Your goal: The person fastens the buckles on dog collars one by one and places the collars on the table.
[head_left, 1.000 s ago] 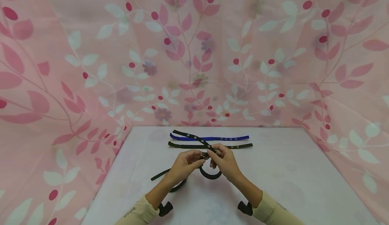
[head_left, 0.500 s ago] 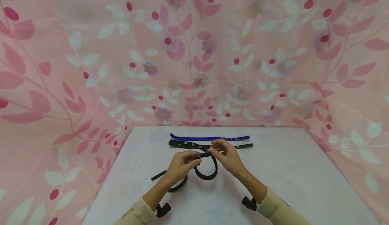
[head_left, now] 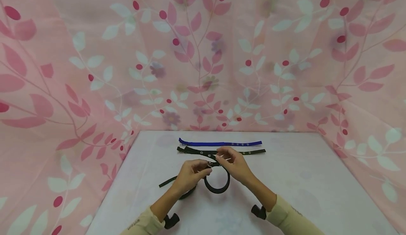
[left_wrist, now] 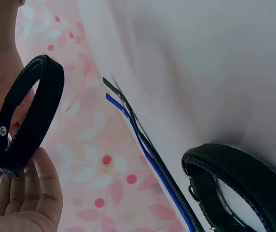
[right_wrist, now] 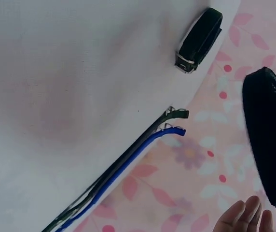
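Observation:
A black collar [head_left: 217, 191] is held up in front of me, looped through its metal buckle, with its eyeleted tail [head_left: 201, 152] pointing up and left. My left hand [head_left: 189, 174] pinches it at the buckle. With thumb and fingers, my right hand [head_left: 235, 165] grips the strap just right of the buckle. The left wrist view shows the loop [left_wrist: 51, 104] upright, the left fingers [left_wrist: 46, 186] under the buckle end. In the right wrist view the loop [right_wrist: 266, 140] hides most of the grip.
A second black collar [left_wrist: 244, 179], buckled into a loop, lies on the white table [head_left: 301, 182], partly behind my left forearm. Farther back, a blue collar [head_left: 203, 144] and a dark collar [head_left: 257, 151] lie stretched out side by side. Patterned pink cloth [head_left: 203, 51] surrounds the table.
The held collar's tail has swung down from across the blue collar to over the dark one. Its loop hangs slightly lower and fuller. Both hands keep hold, the right shifted slightly.

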Tool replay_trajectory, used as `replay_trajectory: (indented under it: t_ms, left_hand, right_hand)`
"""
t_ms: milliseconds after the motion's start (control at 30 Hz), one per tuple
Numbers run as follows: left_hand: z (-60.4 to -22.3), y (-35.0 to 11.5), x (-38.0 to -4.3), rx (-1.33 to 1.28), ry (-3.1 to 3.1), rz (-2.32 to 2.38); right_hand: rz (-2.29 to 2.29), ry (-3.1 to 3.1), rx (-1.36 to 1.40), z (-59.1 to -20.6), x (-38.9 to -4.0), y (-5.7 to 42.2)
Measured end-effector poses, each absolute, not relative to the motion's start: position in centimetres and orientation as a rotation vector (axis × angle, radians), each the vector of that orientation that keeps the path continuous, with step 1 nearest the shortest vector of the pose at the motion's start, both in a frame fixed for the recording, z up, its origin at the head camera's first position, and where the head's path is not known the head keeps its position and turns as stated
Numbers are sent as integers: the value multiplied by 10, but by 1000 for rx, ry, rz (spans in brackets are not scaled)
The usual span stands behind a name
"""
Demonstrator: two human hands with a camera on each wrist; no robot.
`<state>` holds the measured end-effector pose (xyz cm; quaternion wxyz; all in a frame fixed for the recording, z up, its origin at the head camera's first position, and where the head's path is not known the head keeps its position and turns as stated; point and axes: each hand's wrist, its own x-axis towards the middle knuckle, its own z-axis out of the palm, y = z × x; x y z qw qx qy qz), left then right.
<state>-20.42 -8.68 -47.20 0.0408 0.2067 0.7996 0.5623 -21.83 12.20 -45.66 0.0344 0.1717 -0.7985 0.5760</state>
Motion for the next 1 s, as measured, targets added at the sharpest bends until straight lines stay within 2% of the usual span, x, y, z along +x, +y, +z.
replay_trajectory:
  t_ms: [200,467,733,1000]
  left_hand:
    - [-471,-86,-199,655,2567,1613]
    - [-468,-86,-194,683,2629,1542]
    - [-465,-87,-186,624,2609,1576]
    - [-482,-85,-187,608,2569,1547]
  right_hand:
    - [1759,-2430,589,-454,-216,119]
    - [1660,-2416,842,-432,-202,115]
    - [1665,-2405,802,-428,-193,115]
    - [1622,-2353,824,-430,-191,113]
